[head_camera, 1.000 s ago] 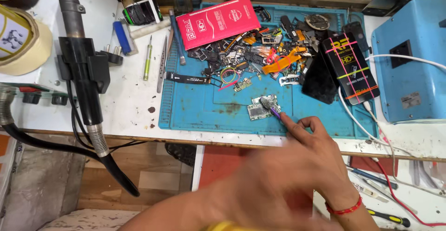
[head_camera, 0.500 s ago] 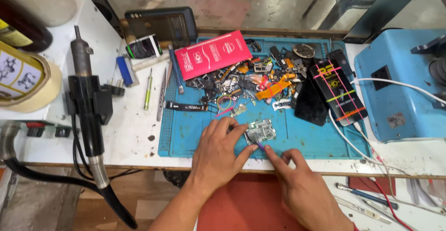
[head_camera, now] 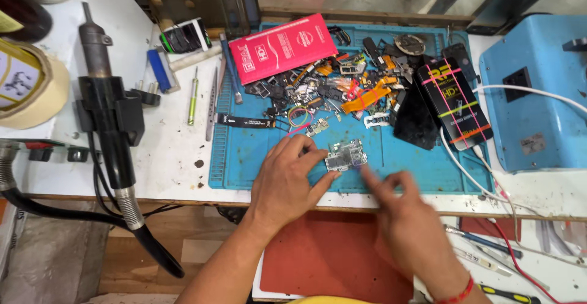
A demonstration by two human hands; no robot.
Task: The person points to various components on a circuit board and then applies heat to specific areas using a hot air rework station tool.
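Note:
A small grey circuit board lies on the blue work mat near its front edge. My left hand rests on the mat with its fingertips pressing the board's left side, holding it in place. My right hand is blurred, just right of and below the board, fingers pointing toward it; whether it holds a tool I cannot tell. A pile of small phone parts and flex cables covers the mat's far middle.
A black hot-air gun lies on the white table at left, near a tape roll. A red flat packet, a black banded phone packet and a blue box stand at the back and right. A screwdriver lies left of the mat.
My left hand has settled on the board's left side. My right hand has drawn back to the right of the board. The camera has shifted slightly closer.

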